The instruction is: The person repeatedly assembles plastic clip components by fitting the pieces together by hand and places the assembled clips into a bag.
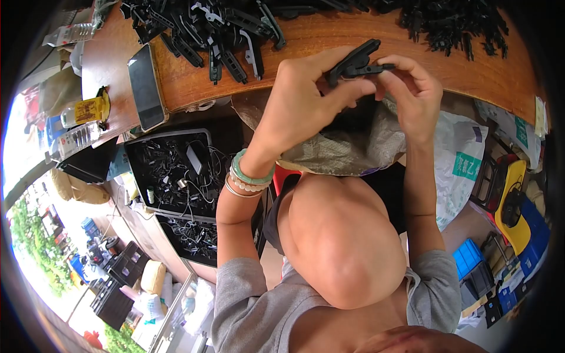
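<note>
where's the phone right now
In the head view, the phone lies left on the wooden table, near its front edge, with a heap of black parts beyond and to its right.

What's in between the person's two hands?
A black piece: the head view shows it between the left hand and the right hand, held by both.

A slim, elongated black part (355,61) slants upward to the right, held between both hands (306,97).

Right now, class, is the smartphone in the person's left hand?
No, the smartphone lies on the wooden table, and the left hand holds a black plastic part.
</note>
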Demonstrator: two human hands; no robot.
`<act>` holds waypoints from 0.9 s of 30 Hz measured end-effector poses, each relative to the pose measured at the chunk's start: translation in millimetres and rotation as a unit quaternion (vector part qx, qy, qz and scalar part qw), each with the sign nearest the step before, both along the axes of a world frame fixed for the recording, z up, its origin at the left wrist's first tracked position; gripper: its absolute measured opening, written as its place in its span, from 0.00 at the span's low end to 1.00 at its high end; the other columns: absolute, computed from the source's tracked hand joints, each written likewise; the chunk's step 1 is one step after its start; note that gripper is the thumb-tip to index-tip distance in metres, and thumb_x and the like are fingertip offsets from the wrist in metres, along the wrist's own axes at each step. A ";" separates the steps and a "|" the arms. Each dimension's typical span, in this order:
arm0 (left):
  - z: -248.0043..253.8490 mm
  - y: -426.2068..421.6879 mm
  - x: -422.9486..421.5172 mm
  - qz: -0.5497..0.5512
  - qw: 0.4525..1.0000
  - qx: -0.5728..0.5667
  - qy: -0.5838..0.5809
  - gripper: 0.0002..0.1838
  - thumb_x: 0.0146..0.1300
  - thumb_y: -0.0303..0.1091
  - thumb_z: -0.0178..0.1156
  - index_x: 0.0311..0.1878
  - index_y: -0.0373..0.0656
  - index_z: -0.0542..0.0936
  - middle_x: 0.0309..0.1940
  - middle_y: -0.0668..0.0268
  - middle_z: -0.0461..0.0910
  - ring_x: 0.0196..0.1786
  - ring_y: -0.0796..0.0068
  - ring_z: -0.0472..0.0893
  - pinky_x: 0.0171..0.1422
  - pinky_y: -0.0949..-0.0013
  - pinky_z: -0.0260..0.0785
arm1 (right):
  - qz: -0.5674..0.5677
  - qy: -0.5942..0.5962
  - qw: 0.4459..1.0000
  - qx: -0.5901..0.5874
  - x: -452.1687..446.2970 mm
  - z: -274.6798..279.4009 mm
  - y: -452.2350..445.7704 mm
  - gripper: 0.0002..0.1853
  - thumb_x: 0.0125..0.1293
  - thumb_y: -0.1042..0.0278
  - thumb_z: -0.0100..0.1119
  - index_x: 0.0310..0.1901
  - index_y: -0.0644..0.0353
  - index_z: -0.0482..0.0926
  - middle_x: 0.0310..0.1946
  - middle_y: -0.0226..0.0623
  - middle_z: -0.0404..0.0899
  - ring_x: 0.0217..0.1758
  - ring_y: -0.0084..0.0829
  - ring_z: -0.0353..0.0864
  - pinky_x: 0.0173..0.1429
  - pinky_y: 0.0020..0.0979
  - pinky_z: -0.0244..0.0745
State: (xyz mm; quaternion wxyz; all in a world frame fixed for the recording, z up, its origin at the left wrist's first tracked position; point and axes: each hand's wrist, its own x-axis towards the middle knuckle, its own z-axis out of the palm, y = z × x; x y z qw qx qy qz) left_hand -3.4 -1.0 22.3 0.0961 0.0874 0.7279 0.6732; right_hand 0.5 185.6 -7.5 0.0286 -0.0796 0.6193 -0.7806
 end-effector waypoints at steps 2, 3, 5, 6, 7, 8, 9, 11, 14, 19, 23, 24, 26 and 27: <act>-4.3 4.9 2.4 0.024 0.992 -0.068 0.103 0.17 0.54 0.28 0.68 0.47 0.34 0.78 0.23 0.54 0.79 0.22 0.65 0.78 0.28 0.68 0.69 | -0.015 -0.011 0.999 0.027 0.8 -1.2 0.2 0.10 0.63 0.81 0.59 0.46 0.69 0.79 0.31 0.39 0.83 0.35 0.25 0.83 0.35 0.20 0.75; -6.1 4.9 2.8 0.024 0.992 -0.068 0.102 0.17 0.54 0.28 0.68 0.47 0.34 0.78 0.23 0.54 0.79 0.22 0.65 0.78 0.28 0.68 0.69 | -0.015 -0.012 0.999 0.027 1.0 -1.1 0.2 0.10 0.63 0.81 0.59 0.46 0.69 0.79 0.31 0.39 0.83 0.35 0.25 0.83 0.35 0.20 0.75; -9.9 5.0 2.4 0.026 0.985 -0.115 0.125 0.17 0.54 0.28 0.68 0.46 0.35 0.78 0.25 0.51 0.79 0.26 0.55 0.79 0.30 0.64 0.71 | -0.003 -0.003 1.000 0.016 0.5 0.1 0.0 0.10 0.63 0.81 0.59 0.46 0.69 0.79 0.32 0.39 0.83 0.34 0.24 0.83 0.35 0.20 0.75; -9.3 5.0 2.0 0.025 0.985 -0.114 0.125 0.17 0.54 0.28 0.68 0.46 0.35 0.78 0.25 0.51 0.79 0.26 0.55 0.79 0.30 0.64 0.71 | -0.004 -0.003 1.000 0.017 0.6 1.2 -0.1 0.10 0.63 0.81 0.59 0.46 0.69 0.79 0.32 0.39 0.83 0.34 0.24 0.83 0.35 0.20 0.75; -7.5 4.4 1.8 0.018 0.984 -0.118 0.135 0.16 0.54 0.28 0.67 0.46 0.35 0.77 0.26 0.50 0.79 0.27 0.53 0.80 0.30 0.63 0.71 | -0.004 0.000 1.000 0.015 1.2 2.7 -0.5 0.10 0.63 0.81 0.60 0.46 0.69 0.79 0.31 0.39 0.83 0.34 0.24 0.82 0.35 0.20 0.75; -5.6 3.4 1.7 0.011 0.982 -0.122 0.145 0.16 0.54 0.28 0.67 0.45 0.34 0.76 0.27 0.49 0.79 0.29 0.51 0.80 0.31 0.61 0.71 | -0.004 0.003 1.000 0.014 1.7 3.6 -0.5 0.10 0.63 0.80 0.60 0.46 0.69 0.79 0.31 0.39 0.83 0.34 0.24 0.82 0.35 0.20 0.75; -3.0 2.2 1.4 0.010 0.982 -0.122 0.145 0.16 0.54 0.28 0.67 0.45 0.34 0.76 0.27 0.49 0.79 0.29 0.51 0.80 0.31 0.61 0.71 | -0.005 0.002 1.000 0.013 2.0 3.9 0.6 0.10 0.63 0.80 0.60 0.46 0.69 0.79 0.31 0.39 0.83 0.34 0.24 0.82 0.35 0.20 0.75; 1.3 0.1 -0.1 -0.025 0.966 -0.165 0.196 0.15 0.59 0.23 0.62 0.50 0.33 0.78 0.29 0.61 0.83 0.28 0.78 0.83 0.33 0.77 0.75 | 0.019 0.011 1.000 0.020 1.9 4.5 3.4 0.10 0.62 0.80 0.61 0.45 0.69 0.79 0.34 0.39 0.82 0.36 0.23 0.82 0.36 0.20 0.74; -2.7 -0.3 0.3 -0.026 0.970 -0.148 0.191 0.14 0.59 0.22 0.62 0.49 0.32 0.78 0.28 0.60 0.82 0.28 0.77 0.83 0.32 0.76 0.75 | 0.003 0.057 0.994 0.089 3.0 8.1 4.6 0.11 0.60 0.81 0.63 0.46 0.68 0.79 0.39 0.38 0.81 0.38 0.23 0.82 0.39 0.21 0.75; 1.1 2.3 7.0 -0.047 0.966 -0.144 0.209 0.14 0.58 0.23 0.63 0.48 0.34 0.78 0.28 0.58 0.82 0.29 0.71 0.84 0.32 0.74 0.74 | -0.055 0.122 0.983 0.128 5.2 13.2 -1.3 0.14 0.57 0.82 0.63 0.46 0.68 0.79 0.40 0.37 0.79 0.38 0.24 0.80 0.43 0.22 0.76; 5.7 5.3 9.1 -0.052 0.952 -0.175 0.245 0.14 0.58 0.24 0.65 0.48 0.35 0.78 0.28 0.57 0.83 0.30 0.67 0.86 0.33 0.72 0.75 | -0.015 0.108 0.986 0.122 7.9 16.4 0.6 0.13 0.57 0.84 0.62 0.46 0.69 0.78 0.38 0.36 0.78 0.38 0.23 0.79 0.42 0.22 0.75; 5.7 5.7 9.4 -0.052 0.952 -0.174 0.246 0.14 0.58 0.24 0.65 0.48 0.35 0.78 0.28 0.57 0.83 0.30 0.67 0.86 0.33 0.72 0.75 | -0.015 0.109 0.986 0.123 8.7 17.5 0.3 0.13 0.57 0.84 0.62 0.46 0.69 0.78 0.38 0.36 0.78 0.38 0.23 0.79 0.42 0.22 0.75; 4.6 6.6 10.4 -0.047 0.960 -0.153 0.228 0.14 0.57 0.24 0.65 0.47 0.35 0.78 0.27 0.58 0.83 0.31 0.68 0.86 0.33 0.73 0.75 | -0.026 0.113 0.984 0.135 10.0 19.1 -0.5 0.13 0.57 0.85 0.61 0.45 0.69 0.78 0.37 0.36 0.78 0.37 0.23 0.79 0.42 0.22 0.75; 4.2 7.0 10.4 -0.047 0.960 -0.153 0.228 0.14 0.57 0.24 0.65 0.47 0.35 0.78 0.27 0.58 0.83 0.31 0.68 0.86 0.33 0.73 0.75 | -0.026 0.113 0.984 0.135 9.9 19.2 -0.6 0.13 0.57 0.85 0.61 0.45 0.69 0.78 0.37 0.36 0.78 0.37 0.23 0.79 0.42 0.22 0.75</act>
